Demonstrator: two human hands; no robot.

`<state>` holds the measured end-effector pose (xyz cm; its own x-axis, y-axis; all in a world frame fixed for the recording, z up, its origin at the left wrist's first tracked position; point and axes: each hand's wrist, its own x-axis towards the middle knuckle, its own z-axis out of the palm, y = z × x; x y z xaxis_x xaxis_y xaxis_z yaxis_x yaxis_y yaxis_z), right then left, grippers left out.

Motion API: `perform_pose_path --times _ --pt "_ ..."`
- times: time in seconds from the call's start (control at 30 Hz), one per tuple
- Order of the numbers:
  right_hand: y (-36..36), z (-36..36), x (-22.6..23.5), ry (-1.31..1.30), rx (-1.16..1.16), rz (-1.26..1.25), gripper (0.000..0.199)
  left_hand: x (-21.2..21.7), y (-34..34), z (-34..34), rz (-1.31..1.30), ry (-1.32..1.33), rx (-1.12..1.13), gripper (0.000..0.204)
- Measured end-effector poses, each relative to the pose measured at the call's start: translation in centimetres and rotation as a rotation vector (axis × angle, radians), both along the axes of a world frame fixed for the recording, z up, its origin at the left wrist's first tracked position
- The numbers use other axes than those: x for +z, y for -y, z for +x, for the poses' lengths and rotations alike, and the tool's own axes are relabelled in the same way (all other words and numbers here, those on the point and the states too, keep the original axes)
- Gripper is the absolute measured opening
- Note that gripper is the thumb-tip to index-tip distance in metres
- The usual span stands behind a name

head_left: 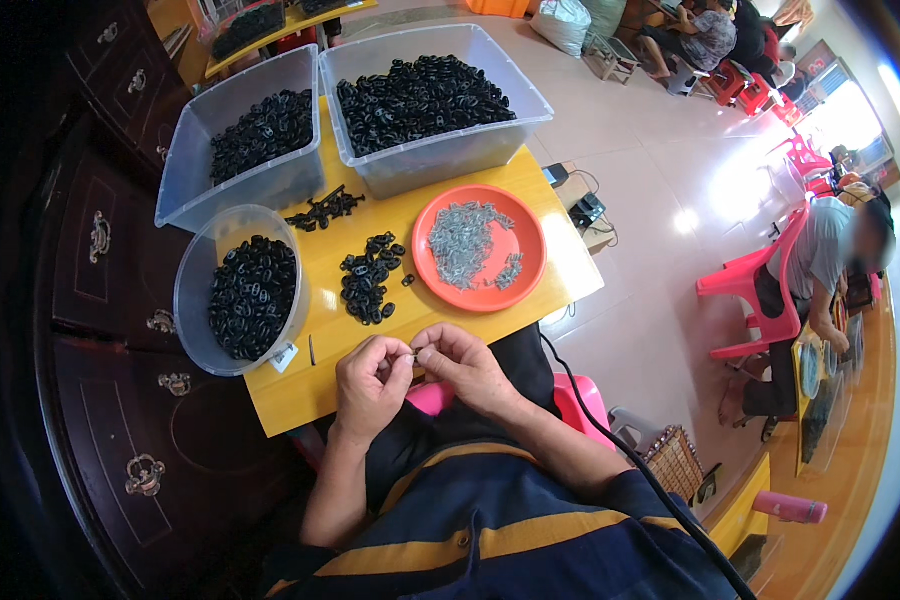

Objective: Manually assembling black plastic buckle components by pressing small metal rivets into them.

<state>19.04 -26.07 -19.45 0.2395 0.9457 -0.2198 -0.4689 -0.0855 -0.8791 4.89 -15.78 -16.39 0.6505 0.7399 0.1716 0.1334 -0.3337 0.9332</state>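
Observation:
My left hand (372, 388) and my right hand (464, 368) meet at the near edge of the yellow table (315, 395), fingertips pinched together. Between them is a tiny dark piece, mostly hidden by the fingers, and its kind cannot be made out. Just beyond the hands lies a loose pile of small black oval pieces with slots (368, 285). A round orange-red plate (528, 270) to its right holds many small clear pieces (460, 245). Farther back is a heap of thin black pieces (326, 208).
A round clear tub (192, 320) of black oval pieces stands at the left. Behind it are two rectangular clear bins (175, 195), (440, 160) of similar pieces. A dark drawer cabinet (120, 400) borders the left. A person (830, 240) sits at another table on the right.

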Motion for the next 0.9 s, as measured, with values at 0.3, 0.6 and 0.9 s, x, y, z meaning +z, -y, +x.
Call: perform_pose_path --times 0.3,0.6,0.9 --pt "0.0 -0.3 -0.7 0.008 -0.034 0.039 0.017 -0.2 -0.2 -0.2 0.027 -0.016 -0.007 0.004" --pt "0.0 -0.4 -1.1 0.072 -0.083 0.044 0.018 0.0 -0.2 -0.2 0.0 -0.031 0.017 0.003" --pt "0.3 -0.1 -0.8 0.09 -0.067 0.032 0.015 -0.1 -0.4 -0.2 0.035 -0.042 -0.015 0.004"
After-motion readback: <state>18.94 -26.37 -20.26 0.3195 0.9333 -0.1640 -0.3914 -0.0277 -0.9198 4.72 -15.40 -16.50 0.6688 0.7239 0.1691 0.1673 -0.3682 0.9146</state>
